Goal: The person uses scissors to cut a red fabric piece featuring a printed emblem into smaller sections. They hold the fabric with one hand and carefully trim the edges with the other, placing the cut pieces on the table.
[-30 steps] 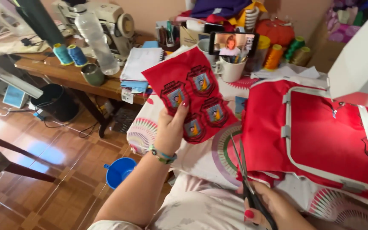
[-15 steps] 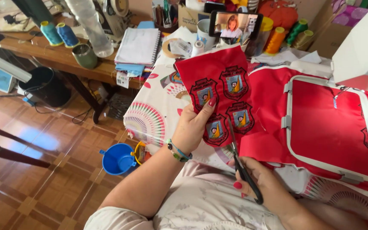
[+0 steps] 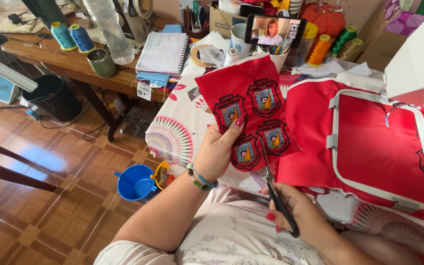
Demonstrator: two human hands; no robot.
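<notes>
patch cloth left of hoop, scissors below

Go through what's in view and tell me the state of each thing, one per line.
Red fabric piece: held up by the left hand, four badges stitched on it.
Scissors: in the right hand, blades shut, tips at the fabric's lower edge.
Embroidery hoop: clamped around red cloth on the table.
Phone: propped up, screen on.
Blue cup: on the floor, upright.

Four embroidered badges, one pair of scissors, two blue thread cones.
</notes>
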